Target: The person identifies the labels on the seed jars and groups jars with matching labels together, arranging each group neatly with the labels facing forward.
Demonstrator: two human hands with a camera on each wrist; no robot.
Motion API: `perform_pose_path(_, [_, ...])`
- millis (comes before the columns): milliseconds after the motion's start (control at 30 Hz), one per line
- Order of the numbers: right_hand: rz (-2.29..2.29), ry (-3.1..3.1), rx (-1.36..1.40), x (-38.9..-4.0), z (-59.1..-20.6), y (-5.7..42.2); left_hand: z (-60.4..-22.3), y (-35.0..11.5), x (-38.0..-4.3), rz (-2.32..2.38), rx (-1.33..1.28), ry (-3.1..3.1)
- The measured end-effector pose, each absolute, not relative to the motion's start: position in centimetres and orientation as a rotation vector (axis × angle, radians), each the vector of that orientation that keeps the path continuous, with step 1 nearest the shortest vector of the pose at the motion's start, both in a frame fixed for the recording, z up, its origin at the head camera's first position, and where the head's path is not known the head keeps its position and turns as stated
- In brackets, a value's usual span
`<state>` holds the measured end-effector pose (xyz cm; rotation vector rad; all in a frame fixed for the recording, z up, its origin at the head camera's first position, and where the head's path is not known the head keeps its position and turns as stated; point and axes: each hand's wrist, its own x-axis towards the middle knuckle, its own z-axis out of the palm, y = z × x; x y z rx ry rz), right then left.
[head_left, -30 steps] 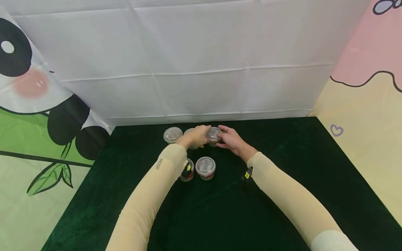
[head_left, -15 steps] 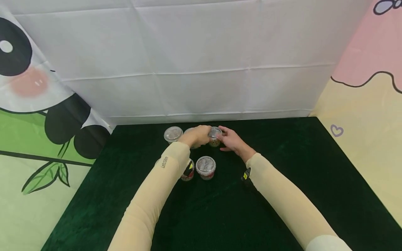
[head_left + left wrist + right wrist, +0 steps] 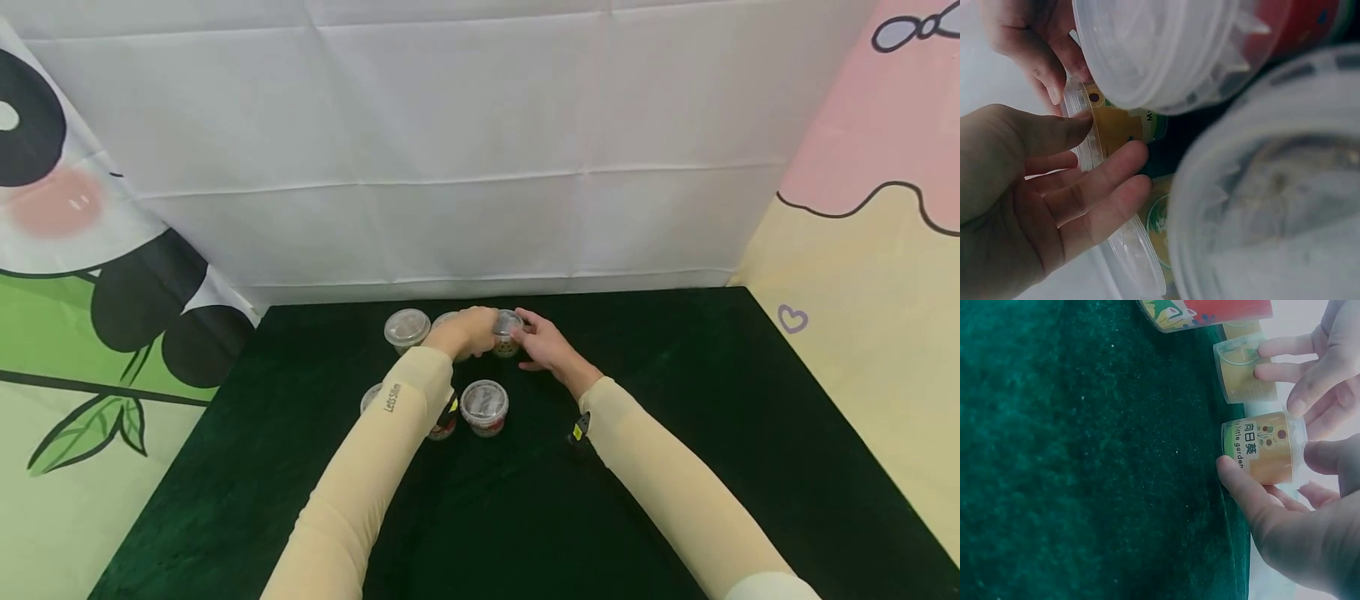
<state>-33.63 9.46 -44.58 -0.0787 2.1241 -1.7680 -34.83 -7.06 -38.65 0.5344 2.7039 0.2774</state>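
Note:
A small clear plastic tub [image 3: 507, 337] with a lid and a yellow label stands at the back of the green cloth, between my hands. My right hand [image 3: 553, 347] grips its right side; in the right wrist view, the thumb is at the lid and a finger at the base of the tub [image 3: 1266, 449]. From the left, my left hand [image 3: 472, 330] pinches the lid's edge by the thumb, seen in the left wrist view. Its other fingers [image 3: 1100, 219] reach out near a neighbouring yellow tub [image 3: 1244, 372], which my left hand partly hides in the head view.
Another lidded tub [image 3: 407, 327] stands at the back left. In front are a red-labelled tub [image 3: 484, 408] and two more, partly covered by my left sleeve [image 3: 390, 425]. A white sheet [image 3: 480, 167] hangs directly behind the green cloth [image 3: 600, 517].
My left fingers have drawn back from the tub's front, so more of its label shows. My left forearm has shifted slightly right, uncovering a front-left tub. The head view has shifted a little.

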Motion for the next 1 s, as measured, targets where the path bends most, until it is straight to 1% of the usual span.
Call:
perform_pose_path(367, [-1.759,2.12,-0.057,-34.0,-45.1,9.9,-39.0,-7.0,-34.8,0.316,0.533,2.67])
perform_pose_path(800, [-1.764,2.141,-0.058,-34.6,-46.0,9.9,-40.4,-7.3,-35.9,0.407,0.548,2.657])
perform_pose_path(1000, [-1.79,2.156,-0.172,-34.7,-45.7,10.7,-40.3,-7.7,-36.0,0.399,0.577,2.712])
